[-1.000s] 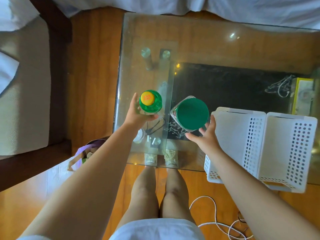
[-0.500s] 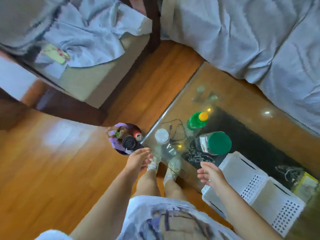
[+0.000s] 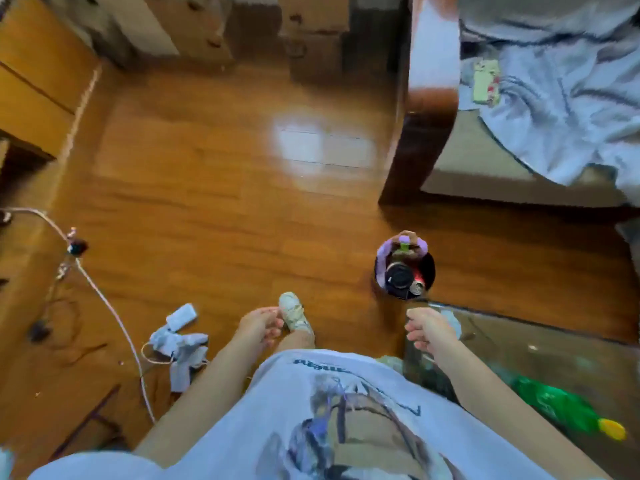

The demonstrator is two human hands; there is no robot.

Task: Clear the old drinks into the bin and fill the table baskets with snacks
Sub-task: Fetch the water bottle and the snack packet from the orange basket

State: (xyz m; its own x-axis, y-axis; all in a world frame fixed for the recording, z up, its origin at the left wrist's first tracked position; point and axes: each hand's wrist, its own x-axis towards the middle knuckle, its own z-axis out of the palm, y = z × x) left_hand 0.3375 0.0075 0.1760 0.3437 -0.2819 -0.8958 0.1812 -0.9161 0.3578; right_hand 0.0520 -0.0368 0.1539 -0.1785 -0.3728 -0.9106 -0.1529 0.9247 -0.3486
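Head view looks down on a person standing side-on to the glass table [image 3: 540,344], body facing the wooden floor [image 3: 214,188]; the picture is smeared with motion. The left hand [image 3: 260,326] hangs by the thigh with fingers loosely curled round nothing, so that grip is slack and empty; the right hand [image 3: 429,332] hovers at the table's near corner, fingers half bent, and nothing shows in its grip either. The bin [image 3: 404,271] stands on the floor just beyond that corner, already holding a dark cup and a can under a purple liner; the green bottle [image 3: 561,407] with its yellow cap appears at the lower right, well apart from both hands. No snack baskets are in view. By the look of it, the clearing step is unfinished; the next move would call for turning to the table, closing a hand round the bottle and carrying it over the bin's open mouth.
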